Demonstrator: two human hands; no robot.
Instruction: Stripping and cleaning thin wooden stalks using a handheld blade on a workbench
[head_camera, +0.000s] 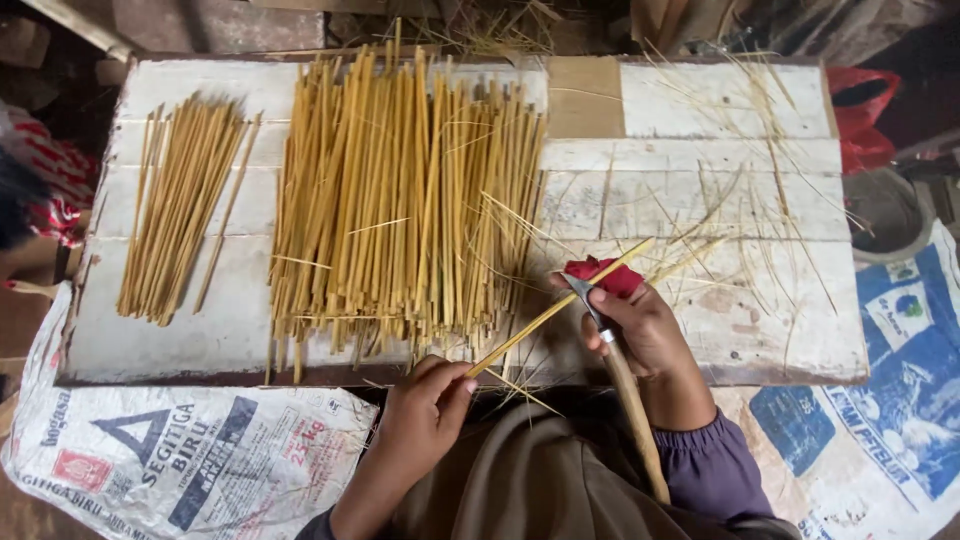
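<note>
Over the white plank board (700, 110), my left hand (425, 410) pinched a bamboo strip (560, 305), right hand (645, 325) gripped the knife (600, 320); blade could slip into fingers.

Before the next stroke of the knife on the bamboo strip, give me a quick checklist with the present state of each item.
1. Left hand pinches the strip's near end: ok.
2. Right hand grips the knife: ok.
3. Blade lies against the bamboo strip: ok.
4. Red cloth pads the right hand's fingers: ok.
5. Blade sharpness: cannot tell.
6. Big pile of strips lies clear of the blade: ok.
</note>
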